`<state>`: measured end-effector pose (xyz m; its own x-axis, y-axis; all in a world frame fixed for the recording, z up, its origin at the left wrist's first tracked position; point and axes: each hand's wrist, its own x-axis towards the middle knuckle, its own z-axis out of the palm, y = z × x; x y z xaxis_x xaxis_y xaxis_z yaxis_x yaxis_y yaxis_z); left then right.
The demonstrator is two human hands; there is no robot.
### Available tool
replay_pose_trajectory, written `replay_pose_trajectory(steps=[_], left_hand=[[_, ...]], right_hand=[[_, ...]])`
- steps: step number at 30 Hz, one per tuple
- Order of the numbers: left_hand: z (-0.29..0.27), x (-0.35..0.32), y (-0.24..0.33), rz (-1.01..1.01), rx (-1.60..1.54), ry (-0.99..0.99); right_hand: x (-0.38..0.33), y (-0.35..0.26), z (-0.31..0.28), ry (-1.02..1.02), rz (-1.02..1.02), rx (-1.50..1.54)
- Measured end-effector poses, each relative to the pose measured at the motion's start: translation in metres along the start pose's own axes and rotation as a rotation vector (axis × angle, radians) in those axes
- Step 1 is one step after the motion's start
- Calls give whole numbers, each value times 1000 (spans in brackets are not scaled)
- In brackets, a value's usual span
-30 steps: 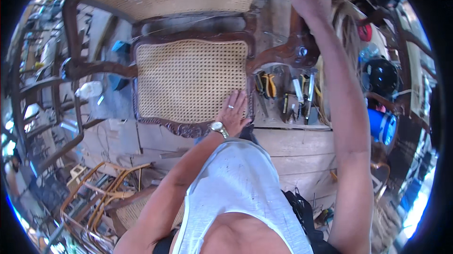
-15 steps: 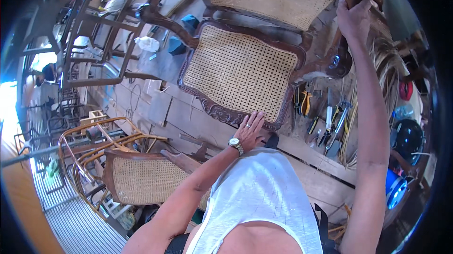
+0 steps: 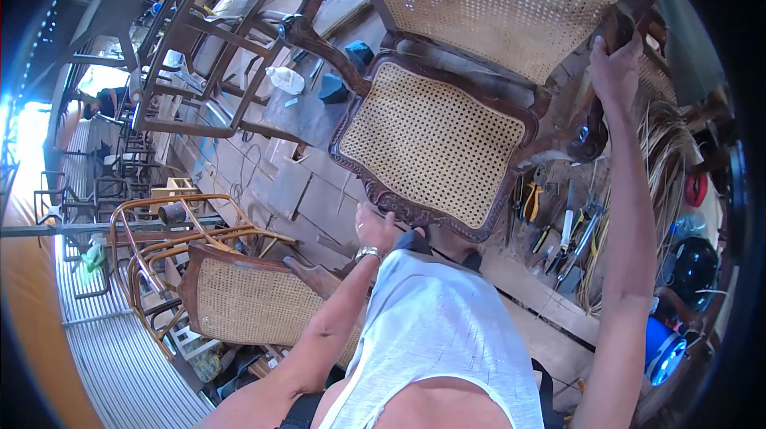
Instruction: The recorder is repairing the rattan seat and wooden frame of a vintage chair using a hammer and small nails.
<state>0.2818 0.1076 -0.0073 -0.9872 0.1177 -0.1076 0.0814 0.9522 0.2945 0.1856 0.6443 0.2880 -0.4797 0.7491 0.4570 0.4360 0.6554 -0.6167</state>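
Both hands (image 3: pixel 375 230) on cane-seat armchair (image 3: pixel 435 146); no containers in grasp.

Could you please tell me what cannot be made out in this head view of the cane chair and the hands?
- Left hand: its fingers lie at the chair seat's front rail; the grip underneath is hidden.
- Right hand: what its fingers clasp at the chair back's corner is hidden by the hand itself.
- Tools on the bench: too small to tell their kinds.
- Chair legs: hidden beneath the seat.
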Motion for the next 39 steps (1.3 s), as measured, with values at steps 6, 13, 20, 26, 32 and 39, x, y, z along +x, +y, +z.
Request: replay_pose_trajectory(steps=[6, 13, 20, 26, 32, 39], left_hand=[[16, 39, -7, -851, -1380, -472], [45, 51, -40, -802, -1565, -581], [57, 66, -62, -746, -1613, -665], [9, 56, -38, -727, -1597, -645], [-24, 53, -30, -620, -1576, -624], [-81, 43, 0, -546, -1546, -603]], right_hand=[[5, 10, -6, 71, -40, -39], [-90, 64, -38, -434, 603, 854], [-270, 91, -26, -759, 744, 972], [-318, 56, 17, -798, 398, 380], [-367, 66, 13, -583, 250, 154], [-370, 87, -3, -434, 479, 132]])
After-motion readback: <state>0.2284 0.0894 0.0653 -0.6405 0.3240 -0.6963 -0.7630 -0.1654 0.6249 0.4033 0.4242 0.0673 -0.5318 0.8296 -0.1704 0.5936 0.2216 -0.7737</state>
